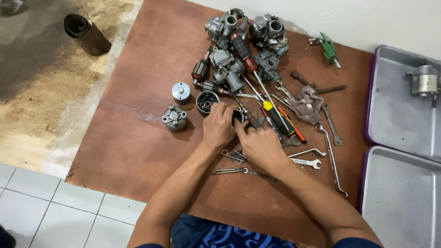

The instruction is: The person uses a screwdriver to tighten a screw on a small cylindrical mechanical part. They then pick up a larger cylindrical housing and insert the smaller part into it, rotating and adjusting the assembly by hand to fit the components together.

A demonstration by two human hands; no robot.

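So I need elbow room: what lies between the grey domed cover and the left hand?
In the head view, only bare brown board separates the grey domed cover from the left hand.

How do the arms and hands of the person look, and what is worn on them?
Both forearms are bare, with no gloves, watch or rings visible on the left hand or right hand. A dark blue sleeve edge shows at the right upper arm.

Brown board (138,138); grey carburettors (239,41); red-black screwdriver (243,53); yellow-black screwdriver (275,115); green clamp (328,48); purple-rimmed grey trays (399,119); white tiles (59,206); blue patterned trousers (220,234).
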